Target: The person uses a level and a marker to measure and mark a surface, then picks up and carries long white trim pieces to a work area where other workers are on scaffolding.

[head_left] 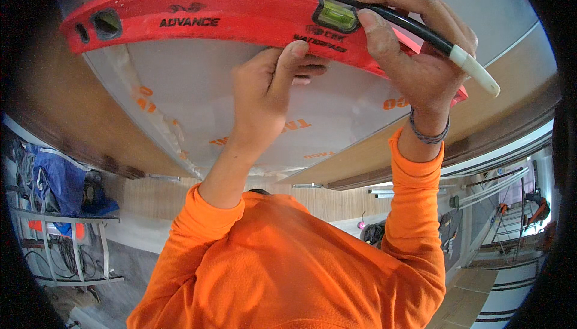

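A long red spirit level [252, 13], bowed by the lens, lies across a large grey panel [198, 82] covered with orange-printed film. Its green vial [338, 16] shows right of the middle. My left hand [267, 88] is closed on the lower edge of the level, thumb over the front, the other fingers partly hidden. Toward the right end, my right hand [421, 52] pinches a slim black pen [415, 25] with a white rear end. The pen's dark tip points left along the upper edge of the level. My right thumb lies against the level beside the vial.
Brown boards [517, 82] border the panel on both sides. Down at the left are a blue tarp [60, 178] and a metal ladder-like frame [75, 251] near cables. Long metal profiles [493, 184] and a stepladder [511, 221] stand at the right, above a wooden floor.
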Available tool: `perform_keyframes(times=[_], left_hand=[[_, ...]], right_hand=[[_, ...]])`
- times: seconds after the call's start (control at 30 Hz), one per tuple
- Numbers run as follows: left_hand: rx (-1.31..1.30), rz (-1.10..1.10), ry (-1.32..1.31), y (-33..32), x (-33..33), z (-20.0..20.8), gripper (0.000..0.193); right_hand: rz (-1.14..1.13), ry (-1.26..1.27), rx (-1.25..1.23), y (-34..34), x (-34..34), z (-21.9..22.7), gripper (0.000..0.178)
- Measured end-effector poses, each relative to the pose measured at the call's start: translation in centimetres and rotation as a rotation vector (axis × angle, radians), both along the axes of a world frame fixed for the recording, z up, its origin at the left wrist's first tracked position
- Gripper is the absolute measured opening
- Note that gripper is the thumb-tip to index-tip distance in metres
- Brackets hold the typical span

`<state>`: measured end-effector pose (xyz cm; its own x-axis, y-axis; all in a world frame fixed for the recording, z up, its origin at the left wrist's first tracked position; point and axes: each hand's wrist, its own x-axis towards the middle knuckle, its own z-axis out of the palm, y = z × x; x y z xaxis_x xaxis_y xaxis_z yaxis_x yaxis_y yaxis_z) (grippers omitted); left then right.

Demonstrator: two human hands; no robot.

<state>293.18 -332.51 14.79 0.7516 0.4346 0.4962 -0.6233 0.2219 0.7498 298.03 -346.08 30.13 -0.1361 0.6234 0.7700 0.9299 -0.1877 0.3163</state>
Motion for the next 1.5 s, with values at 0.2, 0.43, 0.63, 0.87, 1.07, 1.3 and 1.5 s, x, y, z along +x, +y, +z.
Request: perform_keyframes(times=[0.2, 0.43, 0.63, 0.87, 1.07, 1.3, 1.5], left_hand=[[-0.034, -0.004, -0.019, -0.2, 0.0, 0.1, 0.037], [-0.003, 0.015, -0.004, 0.0, -0.2, 0.1, 0.038], [-0.023, 0.023, -0.016, -0.2, -0.1, 0.0, 0.04], [0.05, 0.04, 0.028, 0.2, 0.0, 0.0, 0.043], [0.046, 0.043, 0.009, 0.0, -0.1, 0.2, 0.043], [0.029, 0.018, 0.007, 0.0, -0.2, 0.4, 0.042], [0.014, 0.008, 0.007, -0.1, 0.0, 0.3, 0.041]], right_hand=[[0.035, -0.02, 0.002, 0.5, 0.4, -0.1, 0.014], [-0.013, 0.008, -0.028, 1.6, -0.6, 0.1, 0.015], [0.124, 0.082, -0.027, 3.7, -0.1, -0.2, 0.016], [0.01, 0.073, -0.091, 1.8, -0.8, 0.9, 0.015], [0.091, 0.12, -0.041, 3.5, -0.9, 0.2, 0.015], [0.133, 0.145, 0.014, 4.1, -0.1, 0.3, 0.014], [-0.01, 0.15, 0.0, 3.9, -1.6, 0.1, 0.014]])
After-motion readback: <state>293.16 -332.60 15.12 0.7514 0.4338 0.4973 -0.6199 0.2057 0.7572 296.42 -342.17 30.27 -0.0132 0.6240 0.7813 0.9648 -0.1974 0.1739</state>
